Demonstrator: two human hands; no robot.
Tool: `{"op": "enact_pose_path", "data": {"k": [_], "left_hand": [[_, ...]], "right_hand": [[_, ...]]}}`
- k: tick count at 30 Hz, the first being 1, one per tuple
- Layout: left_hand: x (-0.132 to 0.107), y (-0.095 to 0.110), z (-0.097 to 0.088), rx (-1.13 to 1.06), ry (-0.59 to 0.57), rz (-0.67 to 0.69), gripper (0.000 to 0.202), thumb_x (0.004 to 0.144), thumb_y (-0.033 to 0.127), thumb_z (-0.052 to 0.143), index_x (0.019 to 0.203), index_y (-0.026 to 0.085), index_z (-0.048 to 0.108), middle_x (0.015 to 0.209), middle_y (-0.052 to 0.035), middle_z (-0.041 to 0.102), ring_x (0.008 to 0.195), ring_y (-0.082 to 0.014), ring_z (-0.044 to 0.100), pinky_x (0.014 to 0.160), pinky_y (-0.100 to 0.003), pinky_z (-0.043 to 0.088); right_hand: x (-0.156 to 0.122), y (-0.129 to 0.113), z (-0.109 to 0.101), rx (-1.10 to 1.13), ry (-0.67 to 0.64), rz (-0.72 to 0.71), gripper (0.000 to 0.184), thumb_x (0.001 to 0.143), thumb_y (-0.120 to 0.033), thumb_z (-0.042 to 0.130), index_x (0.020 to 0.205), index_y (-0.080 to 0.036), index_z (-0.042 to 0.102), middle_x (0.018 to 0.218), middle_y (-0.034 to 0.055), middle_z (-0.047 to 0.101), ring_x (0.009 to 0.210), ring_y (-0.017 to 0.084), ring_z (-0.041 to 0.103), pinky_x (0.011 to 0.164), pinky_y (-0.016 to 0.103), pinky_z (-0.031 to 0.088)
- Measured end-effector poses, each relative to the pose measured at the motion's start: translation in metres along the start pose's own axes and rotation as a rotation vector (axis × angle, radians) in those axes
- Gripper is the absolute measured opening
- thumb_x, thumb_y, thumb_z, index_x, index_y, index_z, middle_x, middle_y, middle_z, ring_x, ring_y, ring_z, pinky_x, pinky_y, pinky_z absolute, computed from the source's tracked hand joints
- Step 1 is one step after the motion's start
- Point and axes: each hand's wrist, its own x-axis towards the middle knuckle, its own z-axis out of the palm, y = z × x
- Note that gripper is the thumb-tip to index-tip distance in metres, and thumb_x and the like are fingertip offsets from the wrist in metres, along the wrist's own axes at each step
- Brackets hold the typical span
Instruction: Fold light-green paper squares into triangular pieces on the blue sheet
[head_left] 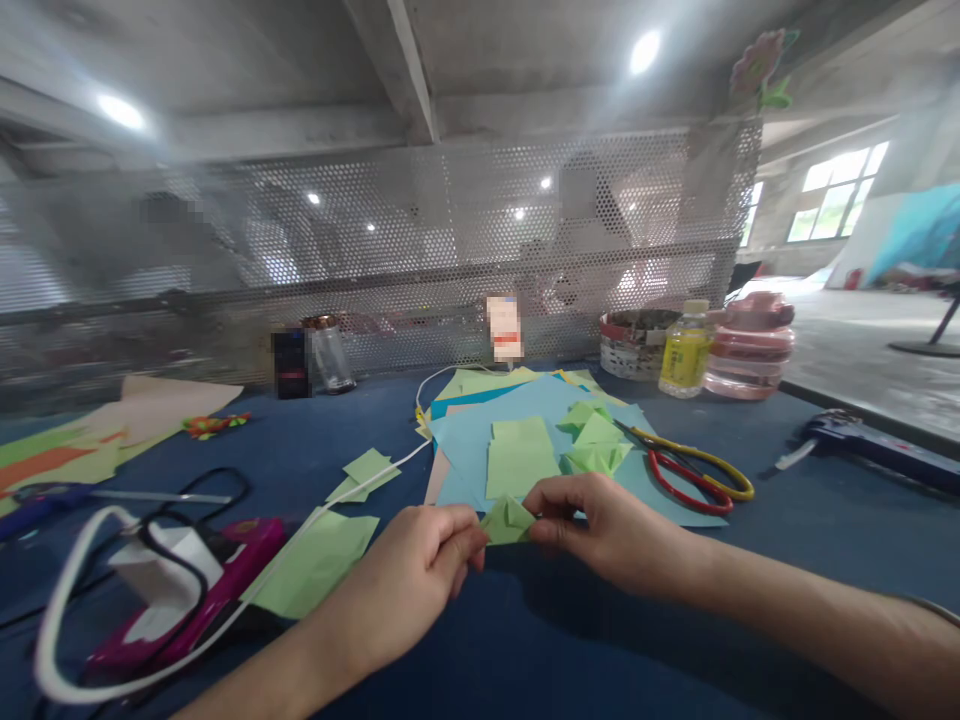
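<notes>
A small folded piece of light green paper (507,522) is held between my two hands, just above the blue table (480,640). My left hand (431,560) pinches its left corner, and the thumb and index finger of my right hand (581,515) grip its right corner. Just beyond it, a flat green paper square (521,458) lies on light blue sheets (469,430). Several folded green pieces (596,455) rest to the right of that square. Scissors (694,470) with one red and one yellow handle lie beside them.
At left, a pink power strip (247,545) bears a white plug, with a white cable (352,490) crossing green sheets (319,560). A glue gun (870,445) lies at right. A yellow-labelled bottle (684,355), pink jug (750,350) and basket (634,350) stand before a perforated metal screen (420,240).
</notes>
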Motion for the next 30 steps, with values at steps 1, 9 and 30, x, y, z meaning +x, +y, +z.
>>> {"op": "enact_pose_path", "data": {"k": [1, 9, 30], "left_hand": [[-0.0001, -0.0007, 0.0001, 0.016, 0.002, 0.009, 0.034, 0.094, 0.036, 0.039, 0.068, 0.019, 0.053, 0.052, 0.0052, 0.044, 0.049, -0.0122, 0.042, 0.049, -0.022, 0.029], [-0.0003, -0.0049, -0.0028, 0.030, 0.002, 0.044, 0.026, 0.092, 0.039, 0.048, 0.081, 0.019, 0.061, 0.069, 0.0021, 0.059, 0.063, -0.0152, 0.052, 0.059, -0.024, 0.037], [0.0038, -0.0035, 0.0042, -0.469, -0.093, -0.020, 0.024, 0.075, 0.024, 0.068, 0.096, 0.016, 0.059, 0.070, 0.0053, 0.055, 0.066, -0.0115, 0.051, 0.065, -0.024, 0.041]], "right_hand": [[0.0003, 0.0010, 0.0001, -0.003, -0.001, -0.001, 0.010, 0.083, -0.021, 0.054, 0.075, -0.016, 0.059, 0.062, -0.0028, 0.051, 0.060, 0.011, 0.043, 0.058, 0.022, 0.034], [0.0015, 0.0015, -0.0010, -0.020, -0.015, -0.003, 0.013, 0.085, -0.023, 0.054, 0.078, -0.014, 0.060, 0.062, -0.0026, 0.054, 0.058, 0.010, 0.044, 0.056, 0.021, 0.034], [-0.0020, -0.0020, 0.0035, 0.062, -0.033, 0.004, 0.014, 0.081, -0.024, 0.062, 0.093, -0.016, 0.062, 0.070, -0.0027, 0.059, 0.062, 0.009, 0.050, 0.058, 0.020, 0.040]]}}
